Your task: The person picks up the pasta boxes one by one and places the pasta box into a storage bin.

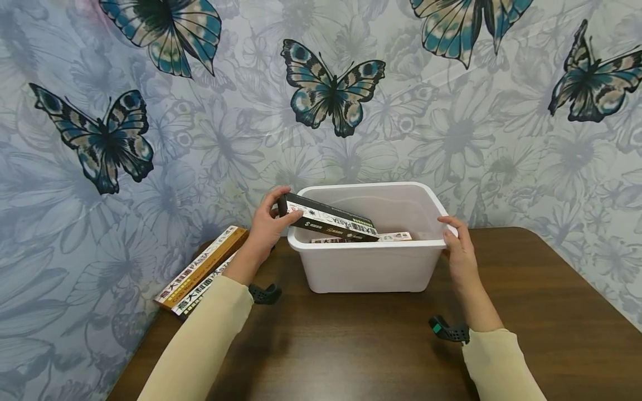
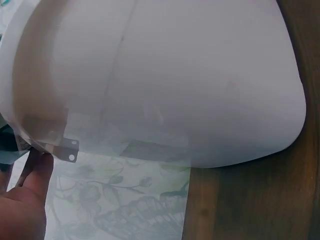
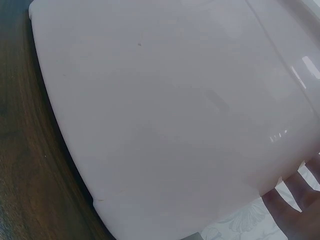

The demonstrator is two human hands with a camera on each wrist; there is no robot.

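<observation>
A long black box (image 1: pixel 333 218) with a white printed strip slants down into a white plastic tub (image 1: pixel 371 270). My left hand (image 1: pixel 264 231) holds the box's raised left end, thumb on the near side and fingers behind. Beneath its lower end, another box with a white printed side (image 1: pixel 395 236) lies in the tub, partly covered. At the tub's right rim, my right hand (image 1: pixel 462 259) grips the edge. In the left wrist view, the left hand's fingers (image 2: pixel 37 175) show at the tub's rim; the right wrist view shows the right hand's fingers (image 3: pixel 295 200) against the tub.
On the brown wooden table (image 1: pixel 341 340), a yellow-brown box (image 1: pixel 203 267) and a dark box with a white strip (image 1: pixel 203 287) lie side by side left of the tub. A wall covering with butterflies (image 1: pixel 333 92) rises behind the table.
</observation>
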